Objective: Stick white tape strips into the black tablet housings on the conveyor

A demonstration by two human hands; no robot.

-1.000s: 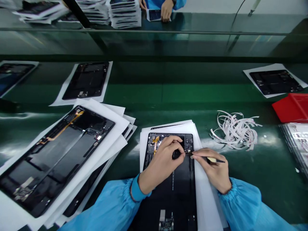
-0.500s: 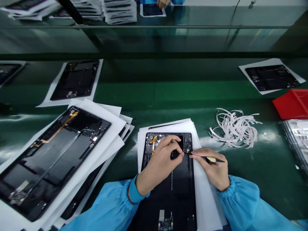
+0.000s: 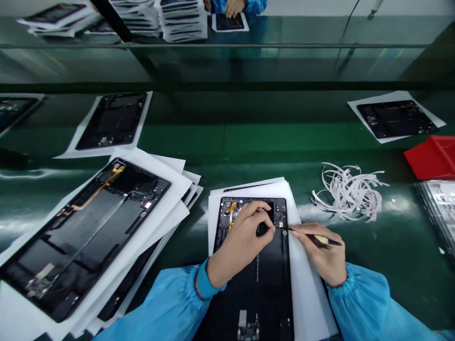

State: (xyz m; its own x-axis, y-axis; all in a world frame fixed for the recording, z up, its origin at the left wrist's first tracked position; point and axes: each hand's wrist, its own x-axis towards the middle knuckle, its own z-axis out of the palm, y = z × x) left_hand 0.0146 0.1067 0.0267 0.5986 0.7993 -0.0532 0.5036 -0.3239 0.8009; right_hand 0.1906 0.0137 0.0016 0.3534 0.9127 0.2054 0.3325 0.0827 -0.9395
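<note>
An opened black tablet chassis [image 3: 261, 289] lies on white paper sheets [image 3: 305, 279] right in front of me. My left hand [image 3: 245, 241] rests on its upper part, fingers curled and pinching a small dark part near the top right corner. My right hand [image 3: 325, 253] rests on the paper beside the chassis and grips thin tweezers [image 3: 313, 236] like a pen. The tweezer tip touches the chassis edge close to my left fingertips.
A stack of open tablets on paper [image 3: 81, 232] lies to the left. More tablets on paper [image 3: 112, 121] [image 3: 396, 118] sit on the green belt [image 3: 249, 137]. A heap of white strips [image 3: 350, 192], a red tray [image 3: 432, 156], and another person's hands [image 3: 232, 7] across the line.
My right hand has slid a little to the right, so more of the tweezer shaft shows. My left hand keeps its pinch in the same spot. The view shifted slightly.
</note>
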